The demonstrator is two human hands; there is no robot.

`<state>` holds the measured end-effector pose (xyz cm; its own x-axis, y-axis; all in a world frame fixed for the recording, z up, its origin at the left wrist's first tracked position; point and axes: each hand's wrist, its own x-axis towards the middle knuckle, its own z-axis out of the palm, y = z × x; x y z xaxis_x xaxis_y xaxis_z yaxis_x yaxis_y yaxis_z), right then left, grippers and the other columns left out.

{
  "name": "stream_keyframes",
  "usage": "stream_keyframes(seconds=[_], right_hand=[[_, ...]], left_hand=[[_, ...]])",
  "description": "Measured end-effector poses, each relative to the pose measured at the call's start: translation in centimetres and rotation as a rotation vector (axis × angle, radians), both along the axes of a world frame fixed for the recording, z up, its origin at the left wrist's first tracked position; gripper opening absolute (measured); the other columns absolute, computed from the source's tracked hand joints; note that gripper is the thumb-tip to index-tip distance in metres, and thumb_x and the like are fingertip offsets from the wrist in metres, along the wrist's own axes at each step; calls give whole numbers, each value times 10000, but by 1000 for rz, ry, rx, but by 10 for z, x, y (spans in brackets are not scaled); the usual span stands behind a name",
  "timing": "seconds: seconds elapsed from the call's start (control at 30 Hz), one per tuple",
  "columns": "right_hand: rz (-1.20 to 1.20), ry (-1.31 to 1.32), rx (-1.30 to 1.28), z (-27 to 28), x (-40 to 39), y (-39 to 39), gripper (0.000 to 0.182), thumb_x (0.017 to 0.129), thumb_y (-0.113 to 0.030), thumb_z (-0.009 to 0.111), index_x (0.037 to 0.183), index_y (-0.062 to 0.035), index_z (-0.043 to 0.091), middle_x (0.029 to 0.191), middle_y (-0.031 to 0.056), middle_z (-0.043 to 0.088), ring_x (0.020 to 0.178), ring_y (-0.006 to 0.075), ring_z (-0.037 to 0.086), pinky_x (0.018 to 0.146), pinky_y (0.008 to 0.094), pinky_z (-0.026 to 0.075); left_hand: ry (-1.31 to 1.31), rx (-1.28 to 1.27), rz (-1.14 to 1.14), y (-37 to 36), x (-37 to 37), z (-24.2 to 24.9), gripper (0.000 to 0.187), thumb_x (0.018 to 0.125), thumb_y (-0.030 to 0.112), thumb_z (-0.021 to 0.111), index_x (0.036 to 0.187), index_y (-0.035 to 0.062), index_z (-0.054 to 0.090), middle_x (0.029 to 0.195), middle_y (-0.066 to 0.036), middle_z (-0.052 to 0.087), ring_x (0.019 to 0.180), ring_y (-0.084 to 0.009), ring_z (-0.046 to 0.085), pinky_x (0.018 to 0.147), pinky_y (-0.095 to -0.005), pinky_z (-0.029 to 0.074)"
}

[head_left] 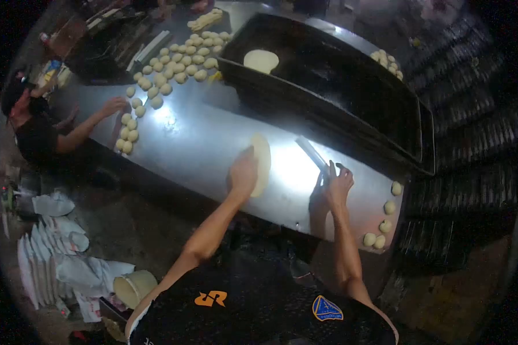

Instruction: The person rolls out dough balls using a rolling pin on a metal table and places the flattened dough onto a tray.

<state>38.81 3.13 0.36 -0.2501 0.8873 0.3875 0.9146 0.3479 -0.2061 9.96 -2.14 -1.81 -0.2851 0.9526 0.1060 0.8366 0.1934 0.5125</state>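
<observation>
A flat, oval piece of dough (262, 165) is at the middle of the metal table (195, 132). My left hand (243, 174) is at its left side, with the fingers curled at the dough's edge and partly blurred. To the right, my right hand (339, 185) is closed around the near end of a grey rolling pin (312, 154), which points away to the upper left. A round sheet of dough (261, 61) lies in the large dark tray (339, 95) beyond my hands.
Many dough balls (178, 60) cover the table's far left, and several more (390, 207) line its right end. A co-worker's hand (114, 106) reaches toward the balls on the left. Dark stacked trays (466, 126) stand at right; a bucket (135, 287) and white sacks (89, 276) are lower left.
</observation>
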Motion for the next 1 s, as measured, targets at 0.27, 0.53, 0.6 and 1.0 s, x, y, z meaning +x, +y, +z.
stream_keyframes(seconds=[0.27, 0.53, 0.6, 1.0], right_hand=[[436, 214, -332, -24, -141, 46, 518, 822, -142, 681, 1326, -175, 563, 1453, 122, 430, 1243, 390, 414, 973, 540, 408], [606, 728, -1451, 24, -124, 68, 265, 1000, -243, 556, 1180, -55, 604, 1154, 51, 609, 1065, 190, 564, 920, 370, 480], [252, 1084, -1637, 64, -126, 41, 357, 1016, -309, 547, 1203, -6, 564, 1159, 53, 603, 1047, 163, 569, 897, 351, 488], [361, 1499, -981, 176, -102, 205, 633, 978, -632, 397, 1064, -45, 621, 1021, 123, 642, 959, 242, 612, 868, 420, 489]], left_hand=[[-674, -189, -101, 18, -46, 14, 345, 937, 255, 635, 1147, -18, 652, 1125, -165, 672, 1068, -287, 628, 929, -393, 486], [-1754, -237, 39, -10, -67, 14, 444, 1011, 239, 560, 1343, -39, 461, 1179, -154, 621, 1066, -207, 631, 891, -323, 550], [-1796, -246, -32, 7, -75, 21, 458, 1010, 230, 559, 1366, -29, 431, 1182, -156, 613, 1078, -207, 626, 898, -326, 553], [-1191, -286, -596, 274, -73, 208, 682, 973, 655, 377, 1068, 36, 648, 859, -4, 629, 731, -106, 553, 663, -238, 436]])
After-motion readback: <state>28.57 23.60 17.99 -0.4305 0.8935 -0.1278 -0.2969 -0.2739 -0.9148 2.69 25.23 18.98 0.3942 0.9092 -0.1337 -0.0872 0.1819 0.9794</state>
